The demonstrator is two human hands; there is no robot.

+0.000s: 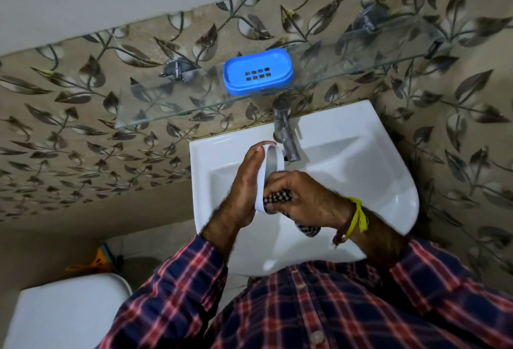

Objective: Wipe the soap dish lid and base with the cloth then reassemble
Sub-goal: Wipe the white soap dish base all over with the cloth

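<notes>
Over the sink point(347, 159), right hand point(302, 195) cloth point(277, 198) inside lid point(273, 157)

over the sink point(361, 170), the hands: left point(244, 182) holds the white lid point(273, 159), right point(299, 195) presses the checked cloth point(277, 199) inside it.

A white sink point(361, 182) with a metal tap point(286, 137) below a glass shelf point(166, 104).
</notes>
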